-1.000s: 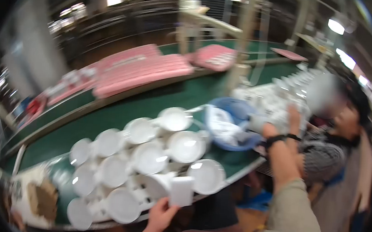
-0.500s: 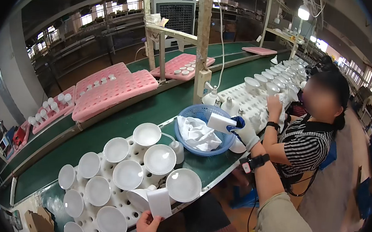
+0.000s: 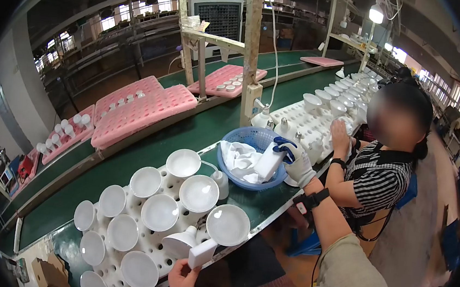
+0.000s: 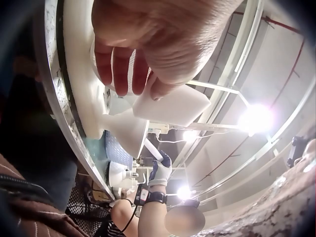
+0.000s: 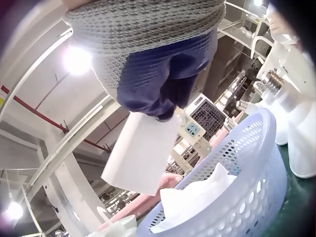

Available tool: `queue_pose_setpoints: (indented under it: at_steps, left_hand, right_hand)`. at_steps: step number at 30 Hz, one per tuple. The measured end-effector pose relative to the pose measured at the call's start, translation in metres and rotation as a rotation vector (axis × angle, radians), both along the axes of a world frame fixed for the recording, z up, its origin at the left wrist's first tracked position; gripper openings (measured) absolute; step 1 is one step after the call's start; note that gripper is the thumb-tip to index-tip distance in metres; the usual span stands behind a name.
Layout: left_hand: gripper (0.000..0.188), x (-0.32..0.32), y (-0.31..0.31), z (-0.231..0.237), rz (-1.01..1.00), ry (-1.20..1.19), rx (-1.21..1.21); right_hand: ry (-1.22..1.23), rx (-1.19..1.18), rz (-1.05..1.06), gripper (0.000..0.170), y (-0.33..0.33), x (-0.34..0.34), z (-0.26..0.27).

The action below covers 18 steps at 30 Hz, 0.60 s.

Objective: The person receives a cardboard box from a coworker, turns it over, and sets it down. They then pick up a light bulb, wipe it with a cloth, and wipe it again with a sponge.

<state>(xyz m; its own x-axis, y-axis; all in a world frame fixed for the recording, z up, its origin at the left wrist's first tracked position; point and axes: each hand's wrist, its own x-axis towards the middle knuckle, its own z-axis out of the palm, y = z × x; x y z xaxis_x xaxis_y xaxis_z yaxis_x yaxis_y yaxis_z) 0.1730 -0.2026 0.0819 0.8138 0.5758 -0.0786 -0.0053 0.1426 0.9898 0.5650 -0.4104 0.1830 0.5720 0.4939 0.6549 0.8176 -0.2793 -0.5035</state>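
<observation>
My bare left hand (image 3: 183, 281) pinches a small white block (image 3: 202, 253) at the near edge of the white perforated tray (image 3: 162, 258). A white lamp (image 3: 180, 241) lies tilted just beyond that block. In the left wrist view the block (image 4: 170, 104) sits between thumb and fingers. My gloved right hand (image 3: 296, 161) holds another white block (image 3: 269, 162) over the blue basket (image 3: 248, 134), which contains white cloth (image 3: 238, 156). The right wrist view shows blue glove fingers pinching the block's (image 5: 143, 153) upper end, above the basket's rim (image 5: 269, 129).
Several round white lamps (image 3: 160, 213) stand face up in the tray. Pink foam trays (image 3: 139, 115) lie behind the green belt (image 3: 130, 162). At right sits a person in a striped shirt (image 3: 383, 179), near more lamps (image 3: 312, 100). A post (image 3: 250, 52) rises behind the basket.
The right hand's block has tilted from nearly level to steep, lower over the cloth. The left hand's block has turned, and the lamp beside it has tipped more upright.
</observation>
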Motion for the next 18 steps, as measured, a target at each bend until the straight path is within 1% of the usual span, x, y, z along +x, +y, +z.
queue_pose_setpoints:
  at_steps: [2,3,4,5,6,7,8,9,10,11,12,13,15,16,17,18]
  left_hand:
    - [0.019,0.003,-0.004,0.010,-0.018,-0.034,-0.058]
    - [0.018,0.005,-0.006,0.013,-0.005,-0.019,-0.086]
    - [0.018,0.007,-0.005,0.019,-0.012,0.020,-0.113]
    - [0.019,0.007,-0.004,0.025,-0.011,0.066,-0.143]
    - [0.018,0.007,-0.005,0.031,-0.023,0.073,-0.177]
    - [0.018,0.009,-0.005,0.034,-0.042,0.067,-0.210]
    - [0.018,0.008,-0.004,0.032,-0.014,0.084,-0.213]
    - [0.019,0.009,-0.003,0.029,-0.042,0.064,-0.288]
    - [0.019,0.009,-0.002,0.029,-0.075,0.036,-0.362]
    - [0.019,0.010,-0.001,0.031,-0.062,0.036,-0.361]
    - [0.020,0.012,-0.001,0.033,-0.060,0.028,-0.398]
    - [0.020,0.012,-0.001,0.033,-0.060,0.021,-0.436]
    - [0.022,0.012,0.001,0.027,-0.057,0.005,-0.453]
    - [0.023,0.011,0.002,0.024,-0.063,-0.010,-0.467]
    - [0.023,0.009,0.003,0.024,-0.083,-0.012,-0.466]
    - [0.025,0.010,0.002,0.024,-0.052,-0.006,-0.453]
  right_hand:
    - [-0.035,-0.271,-0.191,0.037,-0.002,0.007,-0.001]
    - [-0.036,-0.414,-0.353,0.039,-0.004,0.024,-0.018]
    - [-0.060,-0.526,-0.450,0.041,-0.003,0.032,-0.021]
    - [-0.005,-0.712,-0.612,0.041,0.008,0.006,0.009]
    - [0.106,-0.731,-0.619,0.041,0.008,0.021,-0.001]
    - [0.200,-0.712,-0.622,0.043,0.013,0.014,0.008]
    - [0.189,-0.777,-0.656,0.049,0.014,0.023,0.000]
    - [0.191,-0.782,-0.633,0.049,0.019,0.017,0.000]
    - [0.175,-0.846,-0.616,0.053,0.021,0.010,0.006]
    - [0.156,-0.910,-0.601,0.056,0.024,0.005,0.010]
    - [0.162,-0.888,-0.576,0.062,0.028,0.001,0.014]
    - [0.157,-0.891,-0.570,0.062,0.031,-0.005,0.019]
    - [0.227,-0.750,-0.514,0.061,0.038,-0.018,0.028]
    - [0.230,-0.750,-0.518,0.061,0.044,-0.020,0.025]
    - [0.228,-0.641,-0.399,0.059,0.047,-0.018,0.020]
    - [0.214,-0.530,-0.309,0.057,0.042,-0.014,0.020]
